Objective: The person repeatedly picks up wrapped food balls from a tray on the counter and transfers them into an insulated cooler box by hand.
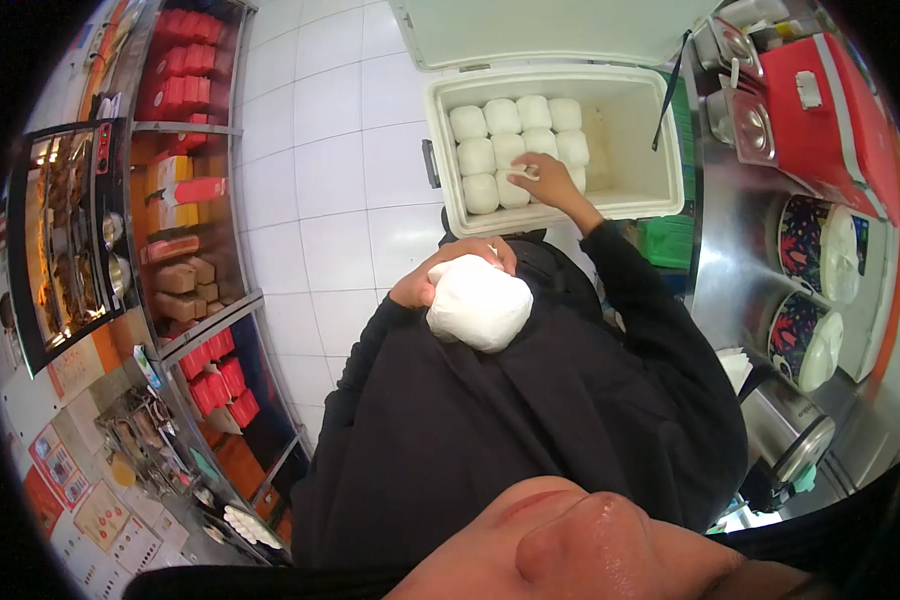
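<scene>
Left hand (448, 258) cradling a big, rounded, soft-looking white lump (482, 305) over the black cloth garment (450, 430); loose fingers could drop it! Beyond, right hand (550, 184), fingers bent, at smooth white balls (505, 152) packed inside an open cream plastic cooler (620, 145); gripping? Can't tell. Hard pressure might dent them.

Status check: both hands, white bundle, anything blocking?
Left hand gripping bundle, held before torso. Right hand at white balls in cooler, contact unclear. Lid open, no obstruction visible.
</scene>
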### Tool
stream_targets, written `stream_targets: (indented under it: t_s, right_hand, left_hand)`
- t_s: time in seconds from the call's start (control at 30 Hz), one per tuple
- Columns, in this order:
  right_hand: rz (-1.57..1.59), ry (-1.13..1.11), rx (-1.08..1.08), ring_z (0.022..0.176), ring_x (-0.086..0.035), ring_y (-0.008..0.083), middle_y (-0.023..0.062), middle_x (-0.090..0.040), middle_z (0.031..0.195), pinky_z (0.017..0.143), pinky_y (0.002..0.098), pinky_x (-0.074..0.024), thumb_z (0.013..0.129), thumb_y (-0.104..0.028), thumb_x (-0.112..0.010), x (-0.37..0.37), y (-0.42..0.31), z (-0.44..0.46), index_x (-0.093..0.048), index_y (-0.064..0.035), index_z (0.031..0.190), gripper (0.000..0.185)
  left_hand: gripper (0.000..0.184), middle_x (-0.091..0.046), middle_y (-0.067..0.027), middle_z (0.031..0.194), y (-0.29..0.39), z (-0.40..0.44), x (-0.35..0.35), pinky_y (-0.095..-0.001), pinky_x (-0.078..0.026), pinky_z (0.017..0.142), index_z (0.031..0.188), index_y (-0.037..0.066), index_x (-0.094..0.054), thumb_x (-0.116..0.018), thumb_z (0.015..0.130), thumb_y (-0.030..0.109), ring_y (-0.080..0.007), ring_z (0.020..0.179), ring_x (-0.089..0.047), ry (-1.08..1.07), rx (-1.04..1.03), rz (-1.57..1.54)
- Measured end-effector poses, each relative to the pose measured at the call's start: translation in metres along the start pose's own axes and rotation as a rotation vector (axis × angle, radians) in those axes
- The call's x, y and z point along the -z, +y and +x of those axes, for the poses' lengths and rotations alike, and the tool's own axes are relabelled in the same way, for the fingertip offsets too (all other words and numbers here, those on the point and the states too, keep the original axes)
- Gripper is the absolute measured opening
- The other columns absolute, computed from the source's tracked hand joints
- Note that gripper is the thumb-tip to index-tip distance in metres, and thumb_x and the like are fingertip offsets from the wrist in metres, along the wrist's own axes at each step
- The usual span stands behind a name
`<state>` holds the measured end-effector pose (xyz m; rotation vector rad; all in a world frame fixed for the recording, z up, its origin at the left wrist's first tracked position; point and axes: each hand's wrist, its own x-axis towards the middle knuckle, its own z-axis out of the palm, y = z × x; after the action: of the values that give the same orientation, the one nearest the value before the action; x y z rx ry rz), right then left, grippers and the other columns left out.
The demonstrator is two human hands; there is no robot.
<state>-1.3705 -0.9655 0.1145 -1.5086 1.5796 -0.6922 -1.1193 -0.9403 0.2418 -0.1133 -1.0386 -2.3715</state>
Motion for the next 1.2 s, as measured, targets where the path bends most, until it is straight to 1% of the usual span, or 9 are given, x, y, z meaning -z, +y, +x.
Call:
stream_targets:
  t_s: [0.07, 0.13, 0.2, 0.3, 0.5, 0.57, 0.83, 1.0, 1.2]
  right_hand:
    - [0.511, -0.213, -0.134, 0.088, -0.060, 0.0177, 0.0068, -0.059, 0.118, 0.073, 0.0338, -0.0537, 0.078, -0.033, -0.075, 0.049, -0.093, -0.020, -0.055, -0.0117, 0.129, 0.059]
    - [0.620, -0.487, 0.096, 0.099, -0.056, 0.0166, 0.0068, -0.053, 0.127, 0.073, 0.0334, -0.0535, 0.077, -0.037, -0.077, 0.093, -0.175, -0.059, -0.055, -0.0131, 0.129, 0.062]
    - [0.271, -0.472, 0.599, 0.117, -0.050, 0.0271, 0.0129, -0.052, 0.127, 0.096, 0.0400, -0.0442, 0.067, -0.041, -0.083, 0.096, -0.211, -0.077, -0.051, -0.0115, 0.135, 0.081]
    - [0.214, -0.421, 0.483, 0.116, -0.052, 0.0290, 0.0131, -0.052, 0.123, 0.100, 0.0386, -0.0410, 0.069, -0.029, -0.079, 0.087, -0.224, -0.089, -0.051, -0.0093, 0.125, 0.065]
    - [0.790, -0.541, 0.226, 0.114, -0.049, 0.0221, 0.0070, -0.048, 0.120, 0.097, 0.0346, -0.0398, 0.062, -0.022, -0.074, 0.086, -0.154, -0.084, -0.043, -0.0128, 0.127, 0.073]
    - [1.188, -0.449, -0.059, 0.116, -0.047, 0.0204, 0.0057, -0.047, 0.122, 0.096, 0.0341, -0.0400, 0.062, -0.022, -0.073, 0.096, -0.131, -0.078, -0.041, -0.0140, 0.130, 0.075]
    - [0.403, 0.002, -0.556, 0.115, -0.047, 0.0278, 0.0178, -0.047, 0.126, 0.095, 0.0363, -0.0414, 0.064, -0.025, -0.078, 0.042, 0.056, -0.007, -0.044, -0.0084, 0.131, 0.077]
    - [-0.257, 0.137, -0.291, 0.094, -0.057, 0.0317, 0.0182, -0.054, 0.112, 0.084, 0.0399, -0.0477, 0.061, -0.029, -0.084, -0.005, 0.096, -0.007, -0.049, -0.0089, 0.115, 0.068]
    - [-0.203, 0.070, -0.114, 0.087, -0.058, 0.0307, 0.0149, -0.056, 0.102, 0.083, 0.0381, -0.0483, 0.062, -0.026, -0.085, -0.002, 0.112, -0.004, -0.050, -0.0078, 0.112, 0.063]
  left_hand:
    - [0.081, -0.051, -0.0240, 0.110, 0.007, 0.001, -0.007, -0.0320, -0.046, 0.078, 0.121, 0.001, -0.053, -0.064, 0.069, 0.063, -0.0248, 0.093, -0.054, 0.070, 0.032, 0.008]
    - [0.097, -0.053, -0.0179, 0.118, 0.002, -0.009, -0.002, -0.0360, -0.044, 0.088, 0.127, 0.002, -0.051, -0.062, 0.065, 0.076, -0.0250, 0.106, -0.054, 0.137, 0.101, 0.015]
    - [0.121, -0.051, -0.0129, 0.130, 0.031, 0.001, -0.032, -0.0394, -0.041, 0.100, 0.139, 0.001, -0.040, -0.069, 0.055, 0.083, -0.0247, 0.120, -0.051, 0.428, 0.362, -0.017]
    - [0.126, -0.049, -0.0124, 0.132, 0.029, 0.003, -0.027, -0.0387, -0.040, 0.101, 0.142, 0.001, -0.038, -0.074, 0.051, 0.081, -0.0243, 0.122, -0.050, 0.379, 0.360, -0.018]
    - [0.136, -0.050, -0.0096, 0.127, 0.031, 0.011, -0.026, -0.0330, -0.041, 0.098, 0.143, 0.002, -0.036, -0.085, 0.037, 0.074, -0.0199, 0.117, -0.051, 0.336, 0.406, -0.035]
    - [0.141, -0.052, -0.0095, 0.120, 0.036, 0.011, -0.016, -0.0297, -0.043, 0.094, 0.142, 0.000, -0.035, -0.085, 0.032, 0.073, -0.0179, 0.111, -0.053, 0.244, 0.473, 0.051]
    - [0.131, -0.048, -0.0073, 0.120, 0.042, -0.011, -0.005, -0.0325, -0.041, 0.093, 0.138, 0.004, -0.041, -0.086, 0.036, 0.073, -0.0185, 0.108, -0.050, 0.013, 0.278, 0.149]
    - [0.101, -0.048, -0.0110, 0.118, 0.039, -0.015, 0.001, -0.0343, -0.040, 0.090, 0.124, 0.008, -0.052, -0.091, 0.045, 0.057, -0.0223, 0.108, -0.049, -0.132, 0.214, 0.238]
    - [0.071, -0.052, -0.0114, 0.108, 0.034, -0.028, -0.001, -0.0341, -0.042, 0.082, 0.105, 0.010, -0.061, -0.087, 0.053, 0.051, -0.0229, 0.099, -0.052, -0.046, 0.219, 0.208]
